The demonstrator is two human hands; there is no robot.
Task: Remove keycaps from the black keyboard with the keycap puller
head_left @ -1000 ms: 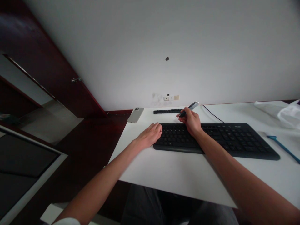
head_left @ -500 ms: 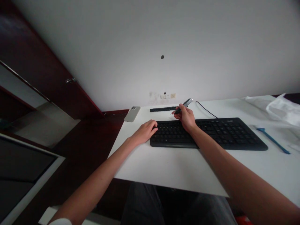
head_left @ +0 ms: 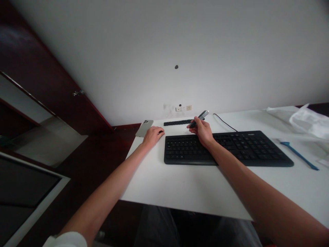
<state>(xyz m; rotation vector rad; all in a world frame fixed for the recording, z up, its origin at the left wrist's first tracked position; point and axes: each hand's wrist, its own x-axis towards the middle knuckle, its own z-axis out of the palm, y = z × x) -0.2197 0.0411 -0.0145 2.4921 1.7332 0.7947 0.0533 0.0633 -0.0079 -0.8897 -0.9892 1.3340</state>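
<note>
Left hand (head_left: 153, 136): curled, empty, resting on desk (head_left: 180, 185) just beside phone (head_left: 146, 127);
Right hand (head_left: 202, 132): pinching pen (head_left: 199, 118) above keyboard (head_left: 228, 149);

Left hand (head_left: 153, 136) rests palm-down; right hand (head_left: 203, 132) grips, wrist raised.

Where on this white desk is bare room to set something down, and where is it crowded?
Bare desk runs between the black keyboard and the front edge. The back edge is crowded: phone, left hand, right hand holding a pen.
</note>
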